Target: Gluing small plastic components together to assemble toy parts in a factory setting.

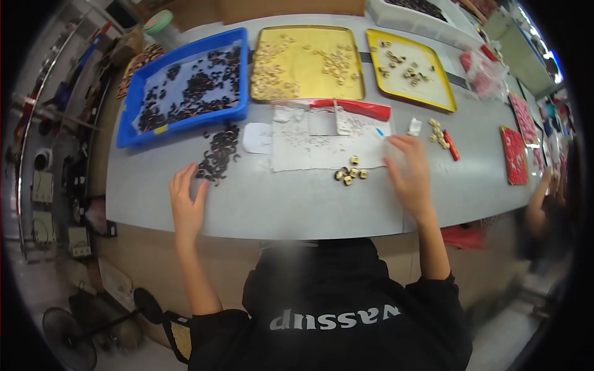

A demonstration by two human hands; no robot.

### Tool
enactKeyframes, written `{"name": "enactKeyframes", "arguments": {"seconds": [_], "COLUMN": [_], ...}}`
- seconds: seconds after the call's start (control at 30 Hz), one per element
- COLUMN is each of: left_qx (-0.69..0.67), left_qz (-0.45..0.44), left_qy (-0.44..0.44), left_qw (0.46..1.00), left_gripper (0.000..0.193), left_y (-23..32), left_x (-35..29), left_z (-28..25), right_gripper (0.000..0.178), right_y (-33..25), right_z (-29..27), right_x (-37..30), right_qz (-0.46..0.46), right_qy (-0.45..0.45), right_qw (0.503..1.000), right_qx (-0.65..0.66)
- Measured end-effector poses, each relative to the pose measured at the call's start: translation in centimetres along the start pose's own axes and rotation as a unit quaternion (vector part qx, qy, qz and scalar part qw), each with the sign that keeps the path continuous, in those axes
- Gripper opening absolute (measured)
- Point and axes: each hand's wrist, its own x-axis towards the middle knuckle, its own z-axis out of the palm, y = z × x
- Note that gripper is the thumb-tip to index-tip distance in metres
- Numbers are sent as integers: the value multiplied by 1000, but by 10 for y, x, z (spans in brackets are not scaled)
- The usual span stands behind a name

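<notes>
My left hand (187, 207) rests at the near edge of a loose pile of small dark curved pieces (218, 154) on the grey table. Its thumb and fingers are apart, and I see nothing held between them. On the right, my right hand (411, 176) is open beside the white sheet (328, 154), thumb and forefinger spread. Just left of it lies a small cluster of black-and-gold pieces (348, 180). A thin blue-tipped tool (380, 132) lies on the sheet near my right fingertips. Small specks are scattered over the sheet.
Behind the hands stand a blue bin (244, 80) of dark pieces, a yellow tray (307, 74) of pale pieces and a yellow-rimmed tray (405, 62). A red tube (451, 145) lies at right, near a plastic bag (486, 74). Another person (547, 216) is at far right.
</notes>
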Motion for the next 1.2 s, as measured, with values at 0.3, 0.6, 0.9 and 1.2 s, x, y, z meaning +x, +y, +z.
{"name": "enactKeyframes", "arguments": {"seconds": [0.3,0.6,0.9,1.2], "left_qx": [8,16,14,10], "left_qz": [4,22,44,10], "left_qy": [46,41,53,71], "left_qw": [999,999,998,997], "left_gripper": [32,32,32,34], "left_y": [12,7,6,5], "left_x": [4,-1,2,0], "left_z": [23,23,24,25], "right_gripper": [38,16,15,21], "right_y": [-35,-19,-14,92], "right_z": [41,58,52,-2], "right_x": [9,5,4,132], "right_qz": [-89,-178,-170,-11], "right_qy": [-171,-204,-105,102], "right_qw": [970,955,978,985], "right_qx": [-145,-117,-60,-139]}}
